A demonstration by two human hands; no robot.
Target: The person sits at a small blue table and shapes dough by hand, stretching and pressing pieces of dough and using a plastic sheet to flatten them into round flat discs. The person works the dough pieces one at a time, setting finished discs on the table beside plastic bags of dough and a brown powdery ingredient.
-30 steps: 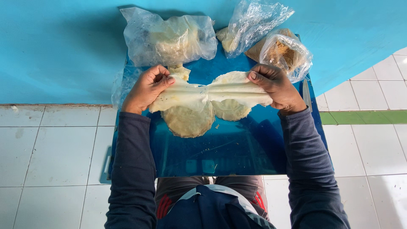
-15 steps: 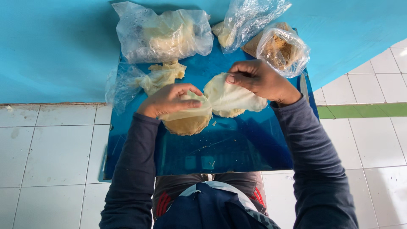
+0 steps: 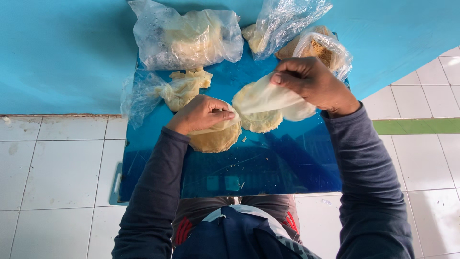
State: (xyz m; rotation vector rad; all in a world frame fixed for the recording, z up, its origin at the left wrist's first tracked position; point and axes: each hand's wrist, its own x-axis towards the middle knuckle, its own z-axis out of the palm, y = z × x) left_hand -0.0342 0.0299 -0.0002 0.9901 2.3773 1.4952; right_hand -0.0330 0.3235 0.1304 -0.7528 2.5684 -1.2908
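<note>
Blue tray (image 3: 287, 168) bears round dough discs (image 3: 218, 139); left hand (image 3: 199, 115) and right hand (image 3: 314, 84) both pinch a thin dough sheet (image 3: 268, 98).

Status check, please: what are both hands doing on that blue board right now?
Left hand pinching thin pale dough sheet; right hand gripping its other end. Round yellowish dough discs beneath on blue board. Clear plastic bags behind, not obstructing.

Home food-prep corner: white floor tiles (image 3: 62, 163), turquoise wall (image 3: 57, 52), bagged dough (image 3: 187, 38).
</note>
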